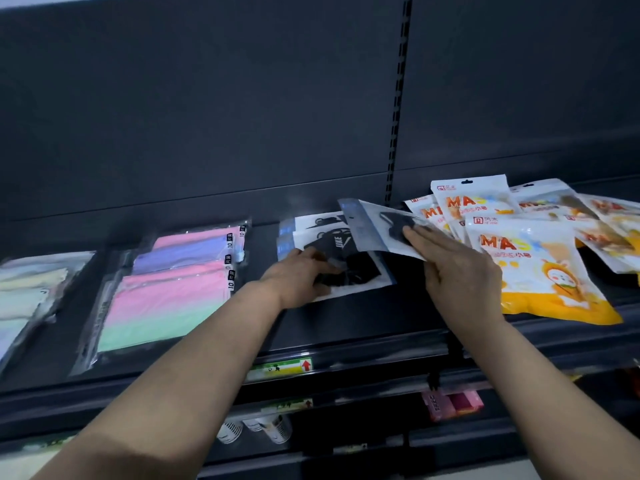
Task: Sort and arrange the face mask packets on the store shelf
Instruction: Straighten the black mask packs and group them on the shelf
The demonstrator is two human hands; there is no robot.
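A small stack of clear packets with black masks (360, 268) lies mid-shelf. My left hand (301, 275) rests on its near left corner, thumb curled over the top packet's edge. My right hand (457, 268) holds another black-mask packet (374, 226) tilted up above the stack, fingers straight on its face, thumb underneath. To the right lies a loose heap of orange-and-white "MASK" packets (540, 268). Pastel-coloured mask packets (166, 292) lie to the left, paler ones (27, 292) at the far left.
The dark shelf (346, 327) has a tall dark back panel with a slotted upright (398, 98). Price labels (280, 368) sit on the front rail. Lower shelves hold white cups (256, 429) and pink boxes (450, 403).
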